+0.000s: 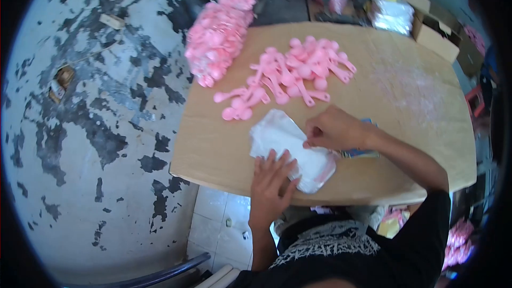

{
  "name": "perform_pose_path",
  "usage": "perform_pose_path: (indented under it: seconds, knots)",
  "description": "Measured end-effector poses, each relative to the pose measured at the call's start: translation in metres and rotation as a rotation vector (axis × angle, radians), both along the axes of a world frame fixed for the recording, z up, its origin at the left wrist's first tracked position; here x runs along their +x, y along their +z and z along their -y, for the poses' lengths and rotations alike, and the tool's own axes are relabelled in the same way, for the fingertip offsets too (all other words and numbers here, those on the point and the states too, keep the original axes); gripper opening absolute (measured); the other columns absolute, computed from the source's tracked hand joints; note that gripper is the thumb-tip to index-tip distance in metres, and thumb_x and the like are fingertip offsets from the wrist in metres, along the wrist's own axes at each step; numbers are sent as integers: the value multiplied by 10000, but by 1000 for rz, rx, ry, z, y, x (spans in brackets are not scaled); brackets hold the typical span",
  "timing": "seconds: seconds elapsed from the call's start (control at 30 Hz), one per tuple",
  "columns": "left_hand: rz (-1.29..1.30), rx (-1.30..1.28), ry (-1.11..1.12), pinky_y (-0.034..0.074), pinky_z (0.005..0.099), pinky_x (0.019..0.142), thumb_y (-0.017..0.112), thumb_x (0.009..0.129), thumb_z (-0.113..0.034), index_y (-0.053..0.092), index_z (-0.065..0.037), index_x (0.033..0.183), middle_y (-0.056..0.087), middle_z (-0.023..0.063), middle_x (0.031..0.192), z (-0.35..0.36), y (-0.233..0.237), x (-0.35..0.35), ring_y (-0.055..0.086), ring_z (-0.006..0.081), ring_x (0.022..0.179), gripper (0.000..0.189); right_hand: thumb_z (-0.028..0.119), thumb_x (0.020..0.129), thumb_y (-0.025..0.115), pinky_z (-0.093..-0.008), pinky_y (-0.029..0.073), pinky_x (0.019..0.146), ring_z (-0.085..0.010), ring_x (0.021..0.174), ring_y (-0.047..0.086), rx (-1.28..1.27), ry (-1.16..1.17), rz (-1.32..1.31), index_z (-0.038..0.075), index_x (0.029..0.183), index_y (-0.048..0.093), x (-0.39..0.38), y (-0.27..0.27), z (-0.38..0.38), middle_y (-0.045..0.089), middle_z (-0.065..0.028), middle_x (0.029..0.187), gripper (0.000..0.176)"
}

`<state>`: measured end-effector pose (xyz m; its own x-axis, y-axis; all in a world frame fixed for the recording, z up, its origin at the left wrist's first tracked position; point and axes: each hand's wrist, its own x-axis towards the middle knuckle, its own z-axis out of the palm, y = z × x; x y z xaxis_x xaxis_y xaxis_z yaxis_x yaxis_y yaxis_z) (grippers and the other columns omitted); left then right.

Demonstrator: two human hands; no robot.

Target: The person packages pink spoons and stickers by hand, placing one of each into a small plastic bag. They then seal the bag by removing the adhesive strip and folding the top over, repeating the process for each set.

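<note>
A white, partly see-through stack of plastic bags (pixel 290 141) lies near the front edge of the table. My left hand (pixel 272 178) rests flat on its left side, fingers spread. Over its upper right part, my right hand (pixel 337 129) is curled, with thumb and forefinger pinched at the surface of the bag. Some pink shows through at the stack's lower right end. Behind it, a loose heap of pink plastic scoops (pixel 277 74) spreads across the table. Partly under my right forearm lies a blue and yellow printed packet (pixel 360 153).
Large clear bags full of pink scoops (pixel 220 34) stand at the table's back left corner. Cardboard boxes (pixel 436 34) and a silvery plastic pack (pixel 392 13) sit at the back right. A wall with peeling paint (pixel 106 128) borders the brown table (pixel 416 144) on the left.
</note>
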<state>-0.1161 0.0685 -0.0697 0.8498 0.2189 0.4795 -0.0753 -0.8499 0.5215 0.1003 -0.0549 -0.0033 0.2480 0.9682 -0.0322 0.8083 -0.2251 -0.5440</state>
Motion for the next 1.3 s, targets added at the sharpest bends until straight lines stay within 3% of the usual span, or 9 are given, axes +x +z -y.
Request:
perform_pose_path:
  seconds: [0.27, 0.43, 0.53, 0.67, 0.73, 0.83, 0.93, 1.03, 1.3]
  knots:
    - [-68, 75, -124, 256, 571, 1116, 626, 890, -159, 651, -141, 1200, 543, 45, 1379, -4, 1, -1, 426, 328, 1335, 311, 207, 916, 597, -333, 510, 630, -213, 642, 674, 174, -120, -26, 30, 955, 698, 10, 7, 21, 643, -130, 688, 207]
    - [-131, 160, -136, 220, 570, 1128, 694, 846, -300, 613, -54, 1233, 552, 99, 1354, -3, 16, 0, 438, 349, 1319, 466, 161, 963, 548, -297, 481, 616, -158, 649, 629, 206, -209, -215, -3, 1017, 676, -2, 63, 49, 603, -98, 659, 215]
    - [29, -78, -130, 255, 518, 1125, 679, 868, -341, 552, 15, 1273, 568, 166, 1299, 19, 45, 15, 464, 352, 1294, 554, 170, 945, 584, -297, 450, 597, -153, 596, 558, 249, -157, -269, -10, 1015, 673, -18, 76, 60, 599, -118, 663, 212]
    - [35, -1200, -241, 389, 439, 1063, 455, 1019, -374, 475, 82, 1317, 542, 210, 1316, 71, 45, 37, 516, 237, 1250, 546, 212, 902, 639, -340, 472, 618, -223, 617, 595, 100, -84, -305, 8, 995, 685, -35, 79, 63, 644, -143, 718, 228]
    - [93, -1339, -279, 509, 413, 945, 400, 1040, -304, 405, 51, 1361, 569, 240, 1256, 66, 24, 47, 606, 273, 1130, 478, 233, 890, 655, -361, 488, 637, -253, 644, 627, 25, -94, -275, 16, 992, 687, -21, 76, 71, 661, -143, 746, 243]
    - [246, -1745, -411, 539, 409, 922, 455, 1019, -161, 252, 21, 1441, 612, 257, 1157, 58, 33, 52, 655, 306, 1037, 503, 172, 874, 696, -264, 450, 551, -130, 572, 577, 347, -79, -50, 31, 945, 702, 20, 39, 92, 636, -52, 677, 158]
    - [331, -1531, -227, 525, 422, 953, 487, 1008, -146, 324, 43, 1401, 616, 245, 1105, 53, 35, 50, 642, 303, 1053, 466, 184, 864, 713, -263, 467, 610, -120, 685, 604, 304, -102, 380, 21, 944, 697, 50, 3, 113, 651, -48, 717, 182]
    - [356, -1554, -140, 536, 410, 940, 560, 970, -96, 404, 54, 1343, 623, 218, 1108, 48, 28, 51, 656, 285, 1009, 431, 168, 852, 726, -270, 469, 639, -104, 720, 595, -15, -367, -397, 26, 919, 707, 50, 17, 116, 653, -42, 713, 158]
    - [577, -1606, -93, 544, 382, 933, 608, 950, -131, 484, 41, 1256, 651, 143, 1071, 43, 13, 58, 667, 236, 962, 372, 123, 871, 704, -276, 450, 567, -75, 634, 536, 275, -343, -286, -4, 956, 701, 21, 29, 106, 671, -76, 716, 152]
